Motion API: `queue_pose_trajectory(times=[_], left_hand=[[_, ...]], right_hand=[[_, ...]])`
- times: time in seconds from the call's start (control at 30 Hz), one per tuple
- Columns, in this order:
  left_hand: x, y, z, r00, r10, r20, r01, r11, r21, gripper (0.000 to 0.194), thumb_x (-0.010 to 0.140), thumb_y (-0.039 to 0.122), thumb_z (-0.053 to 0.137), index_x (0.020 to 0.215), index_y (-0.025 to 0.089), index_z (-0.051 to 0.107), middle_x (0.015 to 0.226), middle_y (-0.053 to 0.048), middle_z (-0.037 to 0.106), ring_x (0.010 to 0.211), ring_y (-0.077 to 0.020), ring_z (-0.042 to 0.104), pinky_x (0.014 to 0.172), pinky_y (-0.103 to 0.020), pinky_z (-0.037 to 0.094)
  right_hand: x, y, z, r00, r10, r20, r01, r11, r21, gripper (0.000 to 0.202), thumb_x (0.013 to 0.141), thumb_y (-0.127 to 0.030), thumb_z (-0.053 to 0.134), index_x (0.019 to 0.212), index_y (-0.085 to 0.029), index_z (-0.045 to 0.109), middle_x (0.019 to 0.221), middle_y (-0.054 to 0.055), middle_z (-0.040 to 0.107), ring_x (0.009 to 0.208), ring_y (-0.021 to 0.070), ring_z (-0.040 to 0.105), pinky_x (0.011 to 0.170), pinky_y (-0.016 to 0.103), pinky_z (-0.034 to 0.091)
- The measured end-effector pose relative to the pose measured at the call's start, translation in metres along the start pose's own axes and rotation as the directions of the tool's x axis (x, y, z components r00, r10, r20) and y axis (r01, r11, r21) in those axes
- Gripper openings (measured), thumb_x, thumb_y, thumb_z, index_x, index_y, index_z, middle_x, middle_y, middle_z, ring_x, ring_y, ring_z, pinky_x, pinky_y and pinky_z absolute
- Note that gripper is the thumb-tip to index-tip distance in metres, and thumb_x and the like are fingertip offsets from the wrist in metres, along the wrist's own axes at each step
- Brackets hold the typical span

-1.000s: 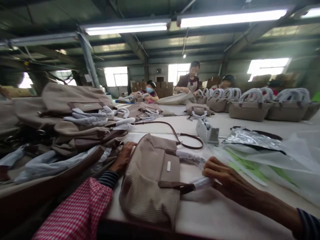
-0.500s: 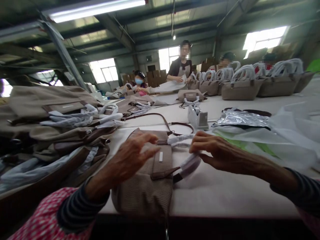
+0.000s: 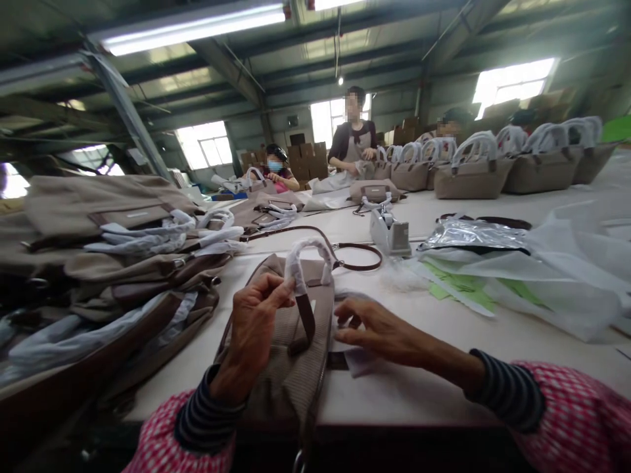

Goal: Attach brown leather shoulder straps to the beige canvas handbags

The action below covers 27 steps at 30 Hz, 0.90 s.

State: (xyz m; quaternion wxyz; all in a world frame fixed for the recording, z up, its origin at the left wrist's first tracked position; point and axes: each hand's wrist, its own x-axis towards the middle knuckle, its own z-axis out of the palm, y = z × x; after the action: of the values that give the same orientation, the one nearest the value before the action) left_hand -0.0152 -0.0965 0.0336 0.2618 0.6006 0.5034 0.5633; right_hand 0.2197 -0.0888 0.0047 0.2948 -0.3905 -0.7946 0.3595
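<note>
A taupe ribbed handbag (image 3: 290,368) with brown trim lies on the white table in front of me. Between thumb and fingers, my left hand (image 3: 254,328) pinches one of its handles (image 3: 308,249), wrapped in white tissue and raised in a loop over the front panel. Just right of the bag's top edge is my right hand (image 3: 367,325), its fingers curled but apart, close to the second wrapped handle (image 3: 362,362), which that hand partly covers. A thin brown shoulder strap (image 3: 362,266) loops out behind the bag.
Taupe bags (image 3: 113,217) pile up at the left. Behind the strap stands a tape dispenser (image 3: 392,230). To the right lie a silvery plastic packet (image 3: 476,236), green sheets (image 3: 458,286) and translucent wrapping (image 3: 566,282). Finished-looking bags (image 3: 473,177) line the far right; co-workers (image 3: 352,138) are beyond.
My left hand has closed on one wrapped handle, which now stands over the bag's front. My right hand has moved left and down toward the bag's edge.
</note>
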Motion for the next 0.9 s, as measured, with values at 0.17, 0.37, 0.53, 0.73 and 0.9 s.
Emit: queue_pose_trajectory(times=[0.17,0.37,0.53,0.73,0.9], left_hand=[[-0.008,-0.002,-0.006,0.776,0.559,0.292,-0.54,0.349,0.766,0.021,0.099,0.018,0.056,0.081,0.016,0.067,0.098,-0.01,0.072,0.104,-0.0293,0.063,0.088,-0.042,0.05],[0.013,0.003,-0.002,0.333,0.424,0.842,-0.851,-0.25,0.462,0.033,0.09,-0.004,0.047,0.104,0.014,0.07,0.13,-0.012,0.066,0.135,-0.0293,0.051,0.12,-0.051,0.033],[0.057,0.007,-0.018,0.524,0.026,0.851,-0.834,0.216,0.507,0.017,0.094,0.014,0.049,0.082,0.017,0.062,0.08,-0.004,0.065,0.073,-0.0211,0.06,0.073,-0.036,0.049],[0.096,0.015,-0.022,0.604,-0.256,0.754,-0.392,0.728,0.562,0.047,0.1,0.057,0.041,0.078,0.019,0.058,0.072,-0.001,0.062,0.066,-0.0182,0.059,0.063,-0.028,0.043],[0.108,0.018,0.039,0.611,-0.144,0.778,-0.654,0.462,0.599,0.014,0.084,0.032,0.067,0.08,0.018,0.067,0.072,-0.006,0.063,0.068,-0.0225,0.06,0.068,-0.032,0.042]], right_hand=[[0.022,0.015,0.008,0.988,0.093,0.125,-0.111,0.982,0.15,0.036,0.089,-0.039,0.069,0.112,-0.012,0.068,0.099,0.007,0.068,0.076,0.0179,0.064,0.067,0.029,0.05],[0.01,0.013,0.014,0.987,-0.124,0.106,0.14,0.978,-0.157,0.032,0.091,-0.028,0.069,0.121,-0.016,0.064,0.103,0.007,0.069,0.09,0.0204,0.063,0.083,0.032,0.049],[-0.007,0.017,0.023,0.94,-0.282,0.193,0.341,0.812,-0.473,0.015,0.101,-0.017,0.049,0.103,-0.015,0.063,0.099,0.008,0.067,0.078,0.0173,0.06,0.068,0.028,0.044],[-0.015,0.022,-0.012,0.967,-0.155,0.2,0.228,0.878,-0.421,0.018,0.1,-0.021,0.053,0.085,-0.016,0.063,0.073,0.002,0.063,0.067,0.0137,0.057,0.066,0.026,0.04],[-0.021,0.033,-0.013,0.979,-0.1,0.177,0.158,0.921,-0.355,0.008,0.095,-0.017,0.055,0.095,-0.019,0.063,0.078,0.0,0.065,0.068,0.0136,0.058,0.066,0.024,0.039]])
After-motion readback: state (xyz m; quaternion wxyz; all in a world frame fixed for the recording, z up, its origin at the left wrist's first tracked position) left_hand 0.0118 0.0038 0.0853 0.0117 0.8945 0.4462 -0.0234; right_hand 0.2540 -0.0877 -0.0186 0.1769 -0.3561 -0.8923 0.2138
